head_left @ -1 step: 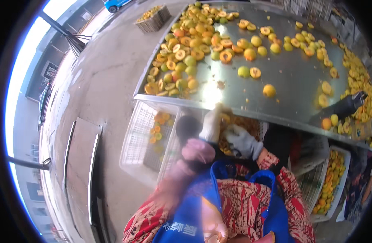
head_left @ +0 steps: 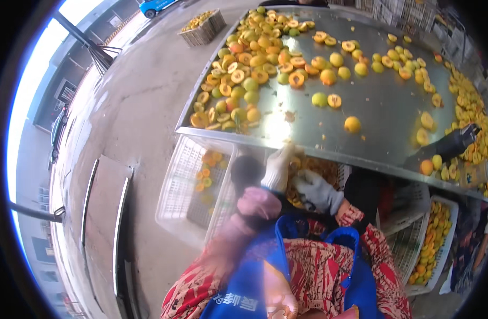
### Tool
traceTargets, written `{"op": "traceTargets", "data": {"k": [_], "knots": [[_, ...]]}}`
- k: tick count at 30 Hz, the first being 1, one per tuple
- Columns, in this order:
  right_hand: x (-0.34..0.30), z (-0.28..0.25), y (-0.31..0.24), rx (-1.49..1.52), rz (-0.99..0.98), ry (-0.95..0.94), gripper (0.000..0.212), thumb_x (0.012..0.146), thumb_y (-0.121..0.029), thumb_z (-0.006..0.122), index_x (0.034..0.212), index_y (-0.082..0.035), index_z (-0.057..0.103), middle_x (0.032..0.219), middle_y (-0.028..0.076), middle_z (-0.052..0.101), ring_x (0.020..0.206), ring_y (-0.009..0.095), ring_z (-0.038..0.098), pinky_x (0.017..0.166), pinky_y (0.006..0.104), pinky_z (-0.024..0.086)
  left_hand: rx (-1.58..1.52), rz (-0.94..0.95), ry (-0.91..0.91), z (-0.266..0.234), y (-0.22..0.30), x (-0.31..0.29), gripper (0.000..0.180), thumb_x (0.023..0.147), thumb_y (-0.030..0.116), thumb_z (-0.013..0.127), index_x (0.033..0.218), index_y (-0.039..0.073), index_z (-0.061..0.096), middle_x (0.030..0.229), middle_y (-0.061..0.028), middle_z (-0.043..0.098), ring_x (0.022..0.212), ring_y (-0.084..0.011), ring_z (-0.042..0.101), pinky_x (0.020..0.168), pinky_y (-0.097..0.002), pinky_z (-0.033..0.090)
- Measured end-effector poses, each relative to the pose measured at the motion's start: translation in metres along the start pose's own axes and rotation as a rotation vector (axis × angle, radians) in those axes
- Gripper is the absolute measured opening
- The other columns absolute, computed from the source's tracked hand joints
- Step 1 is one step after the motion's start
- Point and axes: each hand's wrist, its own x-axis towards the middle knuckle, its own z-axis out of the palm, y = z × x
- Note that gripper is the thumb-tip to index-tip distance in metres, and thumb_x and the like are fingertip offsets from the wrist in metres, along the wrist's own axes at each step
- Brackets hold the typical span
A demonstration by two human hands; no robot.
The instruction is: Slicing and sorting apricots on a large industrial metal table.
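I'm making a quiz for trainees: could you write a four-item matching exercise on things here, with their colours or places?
1. left hand
2. right hand
3. apron
4. table

A. metal, bearing loose fruit
B. gloved, below it a red-patterned sleeve
C. bright blue
D. gloved, below it a pink cuff

Pairs: 1-D, 2-B, 3-C, 4-A

Fruit (head_left: 250,84) on table (head_left: 382,106), left crate (head_left: 167,192), right crate (head_left: 454,213) before it

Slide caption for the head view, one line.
Gloved left hand and gloved right hand close together beside the near edge of a metal table strewn with yellow fruit, some halved.
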Motion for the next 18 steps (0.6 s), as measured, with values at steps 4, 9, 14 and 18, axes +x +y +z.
{"op": "traceTargets", "data": {"k": [4,9,14,18], "knots": [[0.008,-0.016,0.023,-0.497,-0.323,0.017,0.029,0.09,-0.028,0.054,0.109,-0.006,0.056,0.081,0.005,0.061,0.069,0.012,0.057,0.063,0.0273,0.046,-0.116,-0.127,0.022,0.005,-0.005,-0.003,0.041,0.091,0.032,0.053,0.073,-0.002,0.064,0.066,-0.0086,0.063,0.053,-0.0136,0.053,0.05,-0.0251,0.04],[-0.009,-0.01,-0.009,-0.56,-0.026,-0.072,0.031,0.088,-0.027,0.054,0.108,-0.002,0.056,0.088,0.011,0.064,0.08,0.018,0.06,0.074,0.0322,0.047,0.122,-0.182,-0.084,-0.001,0.009,-0.014,0.034,0.088,0.028,0.059,0.073,-0.002,0.065,0.069,-0.0091,0.065,0.053,-0.0124,0.053,0.049,-0.0249,0.041],[0.004,-0.012,-0.023,-0.59,0.091,-0.202,0.027,0.088,-0.029,0.056,0.102,-0.006,0.06,0.069,0.005,0.06,0.057,0.01,0.055,0.048,0.0264,0.044,0.528,0.55,-0.155,-0.022,-0.014,-0.004,0.031,0.087,0.024,0.062,0.073,-0.002,0.065,0.068,-0.0094,0.065,0.063,-0.0137,0.06,0.06,-0.0292,0.049],[0.018,-0.002,0.009,-0.631,-0.14,0.062,0.026,0.09,-0.027,0.054,0.102,-0.005,0.059,0.066,0.005,0.059,0.05,0.011,0.053,0.046,0.0271,0.043,-0.355,-0.359,-0.009,-0.014,0.003,0.005,0.055,0.093,0.047,0.042,0.079,-0.001,0.065,0.067,-0.0116,0.062,0.055,-0.0195,0.057,0.052,-0.0291,0.046]]}}
